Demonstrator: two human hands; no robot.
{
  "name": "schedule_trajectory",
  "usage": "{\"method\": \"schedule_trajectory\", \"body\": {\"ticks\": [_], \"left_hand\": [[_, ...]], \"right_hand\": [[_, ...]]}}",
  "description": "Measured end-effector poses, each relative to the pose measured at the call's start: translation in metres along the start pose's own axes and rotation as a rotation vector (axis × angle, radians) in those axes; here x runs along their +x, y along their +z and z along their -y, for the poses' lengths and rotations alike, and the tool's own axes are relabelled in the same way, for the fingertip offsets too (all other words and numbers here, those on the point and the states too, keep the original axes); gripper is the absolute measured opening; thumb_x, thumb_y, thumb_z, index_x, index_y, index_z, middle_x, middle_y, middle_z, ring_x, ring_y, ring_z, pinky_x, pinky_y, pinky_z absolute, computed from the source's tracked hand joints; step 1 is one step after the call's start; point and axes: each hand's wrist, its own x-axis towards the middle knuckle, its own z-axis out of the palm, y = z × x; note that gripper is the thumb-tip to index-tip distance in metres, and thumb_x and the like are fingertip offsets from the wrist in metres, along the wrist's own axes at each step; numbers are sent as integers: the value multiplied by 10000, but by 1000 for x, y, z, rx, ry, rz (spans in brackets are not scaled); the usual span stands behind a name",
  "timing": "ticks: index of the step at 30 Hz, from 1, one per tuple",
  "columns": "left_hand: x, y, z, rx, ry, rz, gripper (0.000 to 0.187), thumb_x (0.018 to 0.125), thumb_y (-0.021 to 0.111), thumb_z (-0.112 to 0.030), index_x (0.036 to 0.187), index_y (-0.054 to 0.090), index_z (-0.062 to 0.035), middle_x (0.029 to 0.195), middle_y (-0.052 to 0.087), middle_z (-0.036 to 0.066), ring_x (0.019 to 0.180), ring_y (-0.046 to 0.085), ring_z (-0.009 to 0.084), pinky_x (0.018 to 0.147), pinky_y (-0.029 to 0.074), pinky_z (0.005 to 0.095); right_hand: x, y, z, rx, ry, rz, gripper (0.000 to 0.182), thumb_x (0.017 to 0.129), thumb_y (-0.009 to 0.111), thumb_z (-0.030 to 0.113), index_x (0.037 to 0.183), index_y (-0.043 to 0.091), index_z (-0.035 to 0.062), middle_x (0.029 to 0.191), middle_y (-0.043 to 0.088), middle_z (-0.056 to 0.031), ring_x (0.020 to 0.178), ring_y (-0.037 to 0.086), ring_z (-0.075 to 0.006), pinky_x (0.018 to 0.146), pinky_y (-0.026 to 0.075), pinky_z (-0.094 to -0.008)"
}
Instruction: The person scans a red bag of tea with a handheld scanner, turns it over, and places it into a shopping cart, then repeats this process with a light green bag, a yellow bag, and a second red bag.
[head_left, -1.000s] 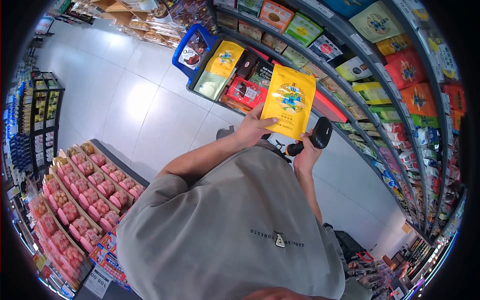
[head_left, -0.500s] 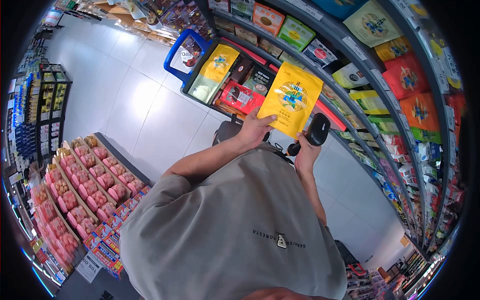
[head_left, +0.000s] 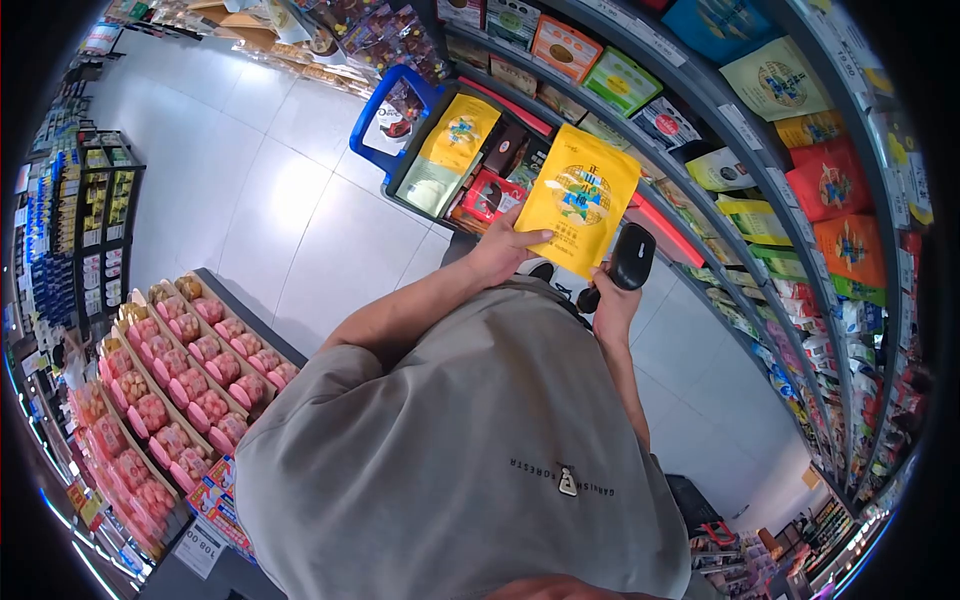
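Observation:
A yellow tea pouch (head_left: 578,198) with a globe print is held up in front of me. My left hand (head_left: 505,250) pinches its lower left edge, the thumb lying on the front. My right hand (head_left: 614,300) is closed around a black handheld barcode scanner (head_left: 632,258). The right thumb touches the pouch's bottom right corner. Behind the pouch stands a blue-handled basket or cart (head_left: 365,122). Another yellow pouch (head_left: 465,132), a pale green pouch (head_left: 430,190) and a red package (head_left: 490,193) lie in it. The pouch hides part of the contents.
Shelves of packaged goods (head_left: 740,170) curve along my right, carrying an orange pouch (head_left: 851,248) and a red pouch (head_left: 829,182). At lower left is a display of pink-lidded jars (head_left: 185,385), with a price card (head_left: 199,547). Pale floor tiles (head_left: 330,235) lie between.
The basket and shelves have shifted slightly to the right and down in view, and the jar display to the right. Both hands keep their hold on the pouch and scanner.

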Motion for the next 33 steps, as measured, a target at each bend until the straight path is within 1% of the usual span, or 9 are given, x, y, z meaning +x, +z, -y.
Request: {"method": "schedule_trajectory", "body": {"ticks": [4,7,9,12,16,18,29,32,33], "left_hand": [[0,-17,-23,33,-14,49,493,846,624,13,1299,436,-33,1207,587,117,1118,584,257,911,502,416],[13,-47,-33,27,-7,-10,397,849,617,46,1219,485,-12,1168,604,124,1072,611,248,892,531,387],[26,-80,-37,10,101,-98,450,856,608,25,1274,447,-21,1156,606,132,1043,623,285,762,565,430],[51,-143,-49,85,84,-311,390,857,609,28,1220,474,-18,1131,613,137,1043,622,293,757,566,429],[86,-233,-59,70,50,-357,446,827,658,15,1216,448,-49,1121,609,93,1025,620,260,829,534,414],[98,-260,-67,117,29,-525,435,818,679,-10,1191,468,-83,1115,604,66,1014,610,246,837,502,424],[154,-338,-75,12,4,-620,331,829,686,-26,1102,538,-143,1050,636,39,989,612,233,854,464,461],[170,-354,-71,-67,39,-605,323,822,689,-20,1094,559,-137,1024,621,28,957,604,219,785,490,408],[175,-358,-71,-83,20,-652,314,824,686,-16,1088,565,-135,1025,624,30,946,604,215,769,491,395]], "right_hand": [[-1,25,-16,-90,-8,-6,105,763,673,-15,861,639,-2,746,615,-20,660,560,-97,617,446,-252],[0,45,-21,-125,-21,-20,109,771,668,-6,878,647,-5,773,635,-33,663,561,-95,616,444,-249],[-5,56,-18,-124,-12,-67,106,776,665,-4,880,650,-7,781,640,-37,665,562,-93,615,445,-249],[-11,69,-20,-108,14,-121,103,781,662,0,883,652,-12,787,644,-41,663,563,-92,612,446,-249],[-20,75,-33,-56,-7,-164,104,781,668,10,879,650,-19,769,641,-43,647,564,-97,599,444,-249],[-26,80,-35,-54,1,-197,101,781,668,12,875,651,-20,761,640,-42,644,565,-98,597,442,-248],[-55,88,-31,-176,170,-392,83,773,672,19,841,670,-27,737,654,-47,632,573,-103,595,443,-246],[-63,86,-34,-166,202,-440,89,765,674,11,847,671,-24,743,658,-53,628,576,-108,593,448,-250],[-65,84,-35,-174,227,-424,182,766,664,-8,942,621,-24,800,660,-83,658,598,-131,598,468,-259]]}}
